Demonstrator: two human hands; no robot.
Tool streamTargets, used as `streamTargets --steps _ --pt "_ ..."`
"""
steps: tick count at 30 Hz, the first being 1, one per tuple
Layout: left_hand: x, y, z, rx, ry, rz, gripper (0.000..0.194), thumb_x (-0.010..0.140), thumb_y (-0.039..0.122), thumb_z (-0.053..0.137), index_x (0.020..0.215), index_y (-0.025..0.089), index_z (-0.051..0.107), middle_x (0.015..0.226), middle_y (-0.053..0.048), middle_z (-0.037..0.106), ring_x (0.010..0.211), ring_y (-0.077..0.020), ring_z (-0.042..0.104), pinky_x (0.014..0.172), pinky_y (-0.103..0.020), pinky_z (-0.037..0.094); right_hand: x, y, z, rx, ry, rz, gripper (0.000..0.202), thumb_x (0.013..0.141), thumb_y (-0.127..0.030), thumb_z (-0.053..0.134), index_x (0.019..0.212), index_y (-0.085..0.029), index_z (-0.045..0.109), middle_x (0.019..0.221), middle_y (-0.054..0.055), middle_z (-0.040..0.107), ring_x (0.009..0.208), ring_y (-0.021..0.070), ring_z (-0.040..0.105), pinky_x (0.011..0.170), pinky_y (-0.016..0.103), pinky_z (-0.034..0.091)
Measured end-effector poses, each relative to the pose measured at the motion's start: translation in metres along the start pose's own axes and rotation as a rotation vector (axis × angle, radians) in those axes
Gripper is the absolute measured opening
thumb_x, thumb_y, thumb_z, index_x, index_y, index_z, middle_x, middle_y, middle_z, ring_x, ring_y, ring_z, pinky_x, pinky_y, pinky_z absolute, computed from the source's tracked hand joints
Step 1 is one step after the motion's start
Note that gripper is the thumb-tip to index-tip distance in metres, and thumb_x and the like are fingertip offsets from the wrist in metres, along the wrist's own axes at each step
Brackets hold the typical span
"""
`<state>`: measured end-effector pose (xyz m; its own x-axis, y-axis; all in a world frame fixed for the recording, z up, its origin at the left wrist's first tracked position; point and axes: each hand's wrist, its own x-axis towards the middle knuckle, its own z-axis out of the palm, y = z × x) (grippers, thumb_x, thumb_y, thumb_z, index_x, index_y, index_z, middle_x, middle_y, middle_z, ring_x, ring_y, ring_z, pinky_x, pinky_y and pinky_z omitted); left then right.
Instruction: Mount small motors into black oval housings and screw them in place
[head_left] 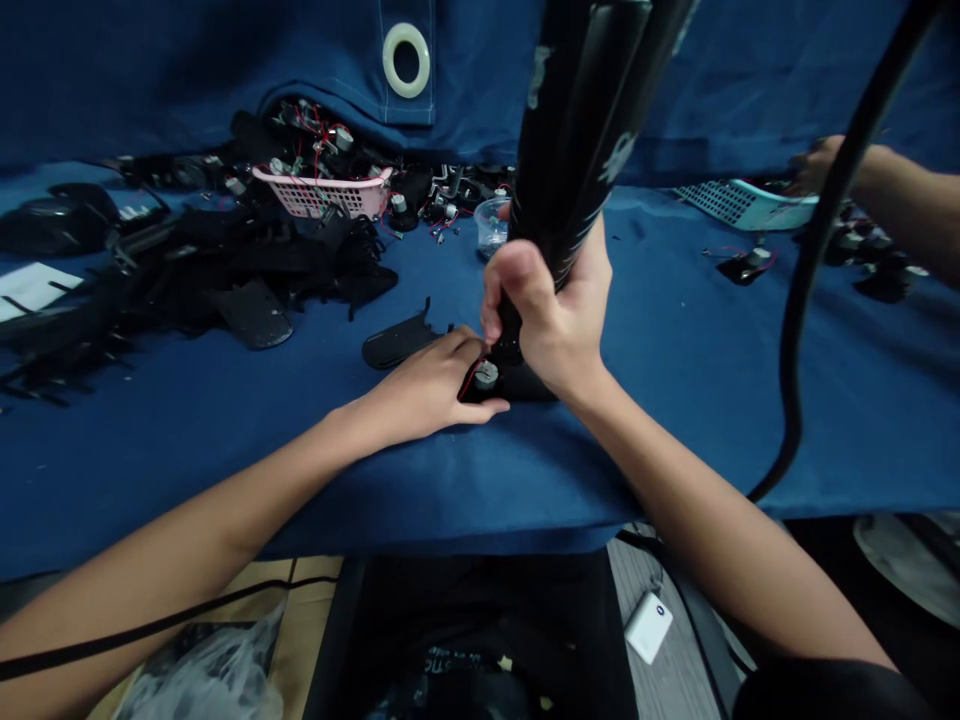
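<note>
My right hand (561, 318) is wrapped round the lower end of a thick black electric screwdriver (574, 130), which stands nearly upright with its tip pointing down. The tip itself is hidden behind my fingers. Beneath it lies a black plastic part (529, 383) bearing a small silver motor (486, 375) with a red wire. My left hand (431, 385) grips this part from the left, thumb along the near side and fingers over the far side. A curved black plastic shell (397, 342) lies just beyond my left hand.
Black plastic pieces (255, 260) are heaped at left. A pink basket (330, 195) of wired motors and a clear cup (493, 228) stand behind. At right, a co-worker's hand (821, 165) is by a teal basket (750, 205); a black cable (795, 300) hangs there.
</note>
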<state>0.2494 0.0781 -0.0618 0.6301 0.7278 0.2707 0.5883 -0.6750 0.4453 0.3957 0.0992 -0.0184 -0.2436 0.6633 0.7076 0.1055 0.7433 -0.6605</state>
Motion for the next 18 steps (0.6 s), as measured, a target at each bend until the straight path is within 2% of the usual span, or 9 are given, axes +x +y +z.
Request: streamTargets --steps 3,10,15,18 --pt "0.0006 0.0012 -0.0008 0.000 0.011 0.006 0.052 0.080 0.047 0.068 0.118 0.014 0.052 0.121 -0.013 0.054 0.111 -0.0294 0.054 0.096 -0.041 0.046 -0.0006 -0.0014 0.0064 0.035 0.145 0.015 0.036 0.089 -0.063 0.039 0.114 -0.037 0.041 0.081 -0.006 0.066 0.075 0.0154 0.071 0.045 0.023 0.052" --pt "-0.0014 0.0034 -0.0040 -0.047 -0.012 -0.026 0.051 0.081 0.050 0.065 0.117 0.017 0.052 0.113 -0.008 0.054 0.102 -0.0254 0.056 0.091 -0.039 0.047 -0.0082 0.0005 0.0051 -0.009 0.099 -0.011 0.043 0.090 -0.066 0.029 0.120 -0.038 0.039 0.089 -0.002 0.069 0.081 0.0172 0.072 0.048 0.024 0.054" --pt "-0.0006 0.0050 -0.0041 -0.035 -0.012 -0.027 0.048 0.080 0.047 0.066 0.114 0.016 0.053 0.117 -0.010 0.053 0.105 -0.0262 0.055 0.093 -0.039 0.046 -0.0068 0.0040 0.0061 -0.055 0.119 0.052 0.055 0.086 -0.072 0.023 0.124 -0.035 0.038 0.087 0.000 0.067 0.079 0.0179 0.071 0.052 0.028 0.056" --pt "0.0001 0.0057 -0.0040 -0.014 -0.003 -0.019 0.046 0.080 0.046 0.067 0.109 0.014 0.054 0.111 -0.010 0.055 0.101 -0.0259 0.055 0.090 -0.038 0.046 -0.0051 0.0046 0.0060 -0.043 0.100 0.067 0.059 0.085 -0.074 0.018 0.128 -0.037 0.035 0.084 0.000 0.066 0.078 0.0170 0.071 0.055 0.028 0.057"
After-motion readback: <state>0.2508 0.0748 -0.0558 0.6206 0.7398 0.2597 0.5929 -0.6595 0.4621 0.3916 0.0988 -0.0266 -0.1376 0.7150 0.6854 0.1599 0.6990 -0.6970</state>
